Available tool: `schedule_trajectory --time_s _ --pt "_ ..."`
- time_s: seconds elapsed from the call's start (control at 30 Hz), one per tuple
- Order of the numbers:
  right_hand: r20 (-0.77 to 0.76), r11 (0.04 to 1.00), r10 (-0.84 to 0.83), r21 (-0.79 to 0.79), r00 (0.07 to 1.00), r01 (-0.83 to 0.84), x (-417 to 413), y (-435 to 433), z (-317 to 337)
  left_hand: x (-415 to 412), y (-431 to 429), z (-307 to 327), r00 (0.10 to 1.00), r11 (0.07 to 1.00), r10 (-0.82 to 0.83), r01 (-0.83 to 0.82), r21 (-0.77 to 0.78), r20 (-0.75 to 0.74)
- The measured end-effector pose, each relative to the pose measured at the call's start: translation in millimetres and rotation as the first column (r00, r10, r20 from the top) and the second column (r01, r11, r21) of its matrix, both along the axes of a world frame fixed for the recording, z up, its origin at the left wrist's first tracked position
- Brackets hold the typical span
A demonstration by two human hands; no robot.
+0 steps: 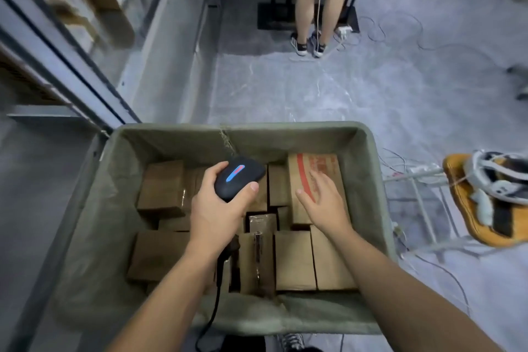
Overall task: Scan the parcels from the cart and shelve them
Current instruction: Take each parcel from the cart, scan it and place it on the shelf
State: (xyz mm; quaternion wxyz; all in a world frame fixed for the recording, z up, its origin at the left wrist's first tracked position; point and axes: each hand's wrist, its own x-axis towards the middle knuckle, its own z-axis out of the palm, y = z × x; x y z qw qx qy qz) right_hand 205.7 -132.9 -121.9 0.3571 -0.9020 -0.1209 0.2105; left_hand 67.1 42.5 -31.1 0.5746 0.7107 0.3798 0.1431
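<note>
Left hand (217, 208) grips scanner (238, 177); cart (171, 131) holds parcels (161, 188).

Left hand (217, 208) gripping scanner (238, 178), right hand (323, 200) flat on red-printed parcel (314, 171) — inside cart (171, 140)

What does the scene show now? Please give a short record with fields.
left hand: grips scanner
right hand: open, over red-printed box; contact unclear
scanner: black, blue light on, cable hangs down
cart: green fabric lining, holds many brown boxes
shelf: left of cart
</note>
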Motion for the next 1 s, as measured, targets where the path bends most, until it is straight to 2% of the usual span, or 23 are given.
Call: schedule_trajectory --time_s 0.2,0.3,0.4,0.6,1.0 --pt "-0.082 0.945 -0.089 -0.322 0.993 0.058 17.0 4.7 -30.7 18.9 8.3 -27.3 0.993 0.995 -0.068 0.060 -0.081 -0.097" --pt "-0.134 0.866 -0.097 -0.499 0.986 0.017 26.9 9.5 -38.7 23.4 10.7 -34.7 0.986 0.994 -0.087 0.077 -0.074 -0.142" --pt "-0.186 0.813 -0.089 -0.582 0.979 -0.036 30.5 14.2 -46.4 23.8 11.1 -40.0 0.984 0.995 -0.071 0.059 -0.075 -0.161" --pt "-0.218 0.804 -0.068 -0.590 0.974 -0.076 29.1 16.2 -61.7 16.5 -5.2 -48.5 0.977 0.995 -0.017 -0.005 -0.100 -0.212" --pt "-0.241 0.839 -0.044 -0.536 0.970 -0.094 34.5 6.5 -68.4 -5.9 -18.2 -43.7 0.975 0.988 0.106 -0.125 -0.089 -0.193"
